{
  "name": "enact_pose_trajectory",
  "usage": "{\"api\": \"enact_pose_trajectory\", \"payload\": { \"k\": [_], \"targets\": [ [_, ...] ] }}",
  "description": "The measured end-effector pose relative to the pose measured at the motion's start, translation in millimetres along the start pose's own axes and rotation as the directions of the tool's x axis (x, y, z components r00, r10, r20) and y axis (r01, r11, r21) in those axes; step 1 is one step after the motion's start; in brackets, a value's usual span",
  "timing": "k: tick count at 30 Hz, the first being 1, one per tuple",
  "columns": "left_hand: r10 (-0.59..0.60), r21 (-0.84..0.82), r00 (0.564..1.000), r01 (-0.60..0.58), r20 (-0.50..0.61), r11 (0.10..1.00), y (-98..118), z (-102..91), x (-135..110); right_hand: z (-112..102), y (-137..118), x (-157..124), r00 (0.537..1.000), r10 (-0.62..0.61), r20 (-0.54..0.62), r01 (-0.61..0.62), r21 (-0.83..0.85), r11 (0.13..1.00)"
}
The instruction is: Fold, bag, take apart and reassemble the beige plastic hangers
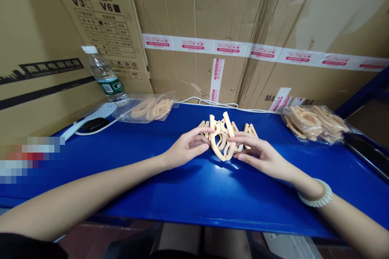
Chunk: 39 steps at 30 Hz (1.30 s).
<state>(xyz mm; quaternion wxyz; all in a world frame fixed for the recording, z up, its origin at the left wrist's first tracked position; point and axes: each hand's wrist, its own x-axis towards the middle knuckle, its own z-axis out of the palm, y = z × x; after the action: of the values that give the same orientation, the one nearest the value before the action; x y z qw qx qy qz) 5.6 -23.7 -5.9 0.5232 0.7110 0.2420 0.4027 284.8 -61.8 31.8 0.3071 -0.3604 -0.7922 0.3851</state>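
Observation:
A beige folding clothes hanger is held partly folded above the blue tabletop, its two arms pointing up and its curved part at the bottom. My left hand grips its left arm between thumb and fingers. On the other side, my right hand has its fingers closed against the right arm. Just behind are more beige folding hangers, standing or lying in a row and partly covered by my hands and the held hanger. How many there are I cannot tell.
Bagged beige hangers lie at the back left and back right. A water bottle, a light-blue hairbrush and a black oval item stand or lie left. Cardboard boxes wall the back; a white cable runs along it.

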Motion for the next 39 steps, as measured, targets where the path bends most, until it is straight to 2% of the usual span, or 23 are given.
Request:
{"api": "enact_pose_trajectory", "payload": {
  "k": [7, 13, 19, 21, 23, 26, 29, 31, 33, 35, 39],
  "targets": [
    [0.028, 0.018, 0.999, -0.028, 0.027, 0.999, 2.1, 1.9, -1.4, -0.2, 1.8, 0.7, 0.999, -0.036, 0.034, 0.036, 0.002, 0.999],
    [0.187, 0.272, 0.978, -0.206, 0.096, 0.940, 5.3, 2.3, -4.2, -3.4, -3.9, -1.0, 0.998, 0.030, 0.059, -0.031, 0.004, 1.000],
    [0.222, 0.408, 0.956, -0.282, 0.190, 0.868, 7.1, 2.1, -7.7, -7.3, -9.6, 2.1, 0.986, 0.017, 0.166, -0.025, 0.049, 0.998],
    [0.242, 0.431, 0.953, -0.297, 0.180, 0.852, 5.1, 2.9, -9.2, -16.8, -9.9, 2.5, 0.988, 0.018, 0.154, -0.026, 0.052, 0.998],
    [0.238, 0.454, 0.958, -0.286, 0.161, 0.844, 3.1, 3.7, -10.0, -34.3, -8.3, 0.8, 0.995, 0.047, 0.089, -0.050, 0.029, 0.998],
    [0.250, 0.478, 0.955, -0.295, 0.157, 0.828, 2.1, 4.9, -9.8, -70.6, -1.5, -6.3, 0.988, 0.148, -0.048, -0.149, -0.028, 0.988],
    [0.293, 0.521, 0.938, -0.348, 0.187, 0.780, 3.1, 5.8, -9.5, -103.1, 9.0, -15.1, 0.950, 0.260, -0.173, -0.284, -0.135, 0.949],
    [0.309, 0.570, 0.927, -0.374, 0.213, 0.732, 3.7, 6.1, -10.1, -115.6, 15.9, -19.6, 0.931, 0.342, -0.124, -0.361, -0.201, 0.911],
    [0.309, 0.623, 0.921, -0.389, 0.238, 0.679, 4.1, 6.1, -11.0, -120.5, 20.9, -22.9, 0.909, 0.417, -0.005, -0.402, -0.276, 0.873],
    [0.287, 0.673, 0.923, -0.383, 0.255, 0.633, 4.5, 6.2, -11.7, -120.5, 23.6, -25.4, 0.897, 0.437, 0.071, -0.382, -0.374, 0.845],
    [0.191, 0.773, 0.945, -0.328, 0.267, 0.543, 6.1, 8.2, -12.9, -115.9, 24.7, -28.1, 0.913, 0.398, 0.092, -0.296, -0.522, 0.800]
  ]
}}
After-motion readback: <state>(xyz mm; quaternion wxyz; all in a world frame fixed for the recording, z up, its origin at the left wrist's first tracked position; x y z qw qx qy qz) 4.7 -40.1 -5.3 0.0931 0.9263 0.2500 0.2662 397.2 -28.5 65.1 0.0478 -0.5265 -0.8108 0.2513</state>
